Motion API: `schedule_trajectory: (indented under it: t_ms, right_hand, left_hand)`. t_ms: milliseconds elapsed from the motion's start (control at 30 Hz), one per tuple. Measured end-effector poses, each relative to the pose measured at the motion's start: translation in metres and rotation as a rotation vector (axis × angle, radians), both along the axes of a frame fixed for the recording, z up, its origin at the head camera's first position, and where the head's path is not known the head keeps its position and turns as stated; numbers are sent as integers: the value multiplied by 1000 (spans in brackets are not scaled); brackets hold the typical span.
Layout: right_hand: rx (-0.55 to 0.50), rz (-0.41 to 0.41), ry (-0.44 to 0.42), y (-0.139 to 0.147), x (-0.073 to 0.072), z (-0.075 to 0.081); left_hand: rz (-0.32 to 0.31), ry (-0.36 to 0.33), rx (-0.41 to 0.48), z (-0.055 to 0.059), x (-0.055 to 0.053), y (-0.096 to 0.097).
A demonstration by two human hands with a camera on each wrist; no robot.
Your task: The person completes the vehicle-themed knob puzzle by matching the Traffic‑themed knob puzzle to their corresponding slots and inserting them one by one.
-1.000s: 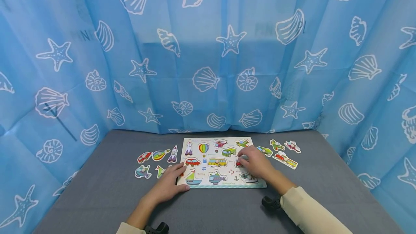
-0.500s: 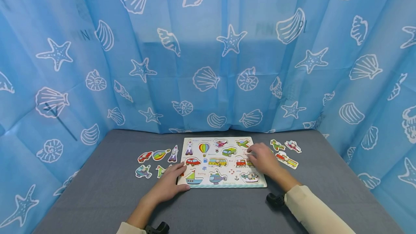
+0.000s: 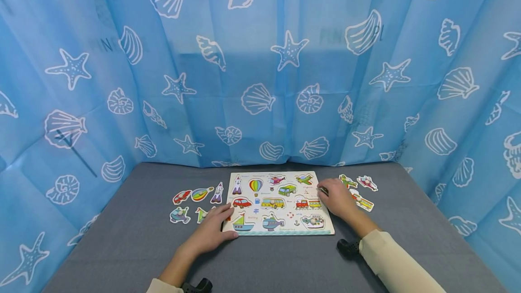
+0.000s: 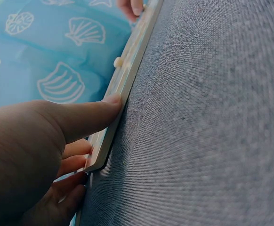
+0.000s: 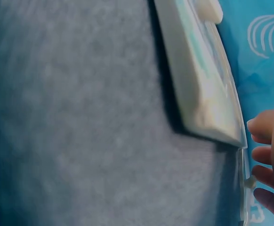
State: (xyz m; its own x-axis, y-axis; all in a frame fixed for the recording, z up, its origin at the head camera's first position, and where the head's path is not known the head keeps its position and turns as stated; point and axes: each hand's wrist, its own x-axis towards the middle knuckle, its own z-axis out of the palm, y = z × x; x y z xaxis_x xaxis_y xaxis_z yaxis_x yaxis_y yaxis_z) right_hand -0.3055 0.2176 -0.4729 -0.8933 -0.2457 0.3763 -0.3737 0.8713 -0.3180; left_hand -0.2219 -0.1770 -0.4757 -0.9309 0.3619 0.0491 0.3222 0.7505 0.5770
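Observation:
A light wooden peg-puzzle board (image 3: 260,231) with vehicle pictures lies on the grey table. My left hand (image 3: 211,229) rests at its near left corner, thumb (image 4: 92,117) along the front edge and fingers at the left side. Beyond the board's right edge, my right hand (image 3: 338,198) pinches a small puzzle piece (image 3: 323,190), tilted so mostly its dark edge shows; its picture is hidden. The right wrist view shows the hand's fingers (image 5: 264,155) past the board's corner. A ship piece (image 3: 312,221) with a knob sits in the board at lower right.
Left of the board lie a red car piece (image 3: 182,197), a balloon piece (image 3: 201,194), a rocket piece (image 3: 217,192) and others, one partly under the left hand. At right are a train piece (image 3: 363,201), a helicopter piece (image 3: 367,183) and a plane piece (image 3: 347,180).
My right hand has moved right from over the board's train picture to beyond its right edge, picking up a puzzle piece there. My left hand stays in place.

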Motion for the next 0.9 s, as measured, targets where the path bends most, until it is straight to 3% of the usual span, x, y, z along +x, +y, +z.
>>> schedule_trajectory:
  t_ms: [333,900]
  right_hand:
    - [11,-55,-25,6,-3,1]
    - [-2,-121,3,20,-8,2]
  left_hand:
    - [-1,1,6,0,0,0]
    - [10,-19,0,2,0,1]
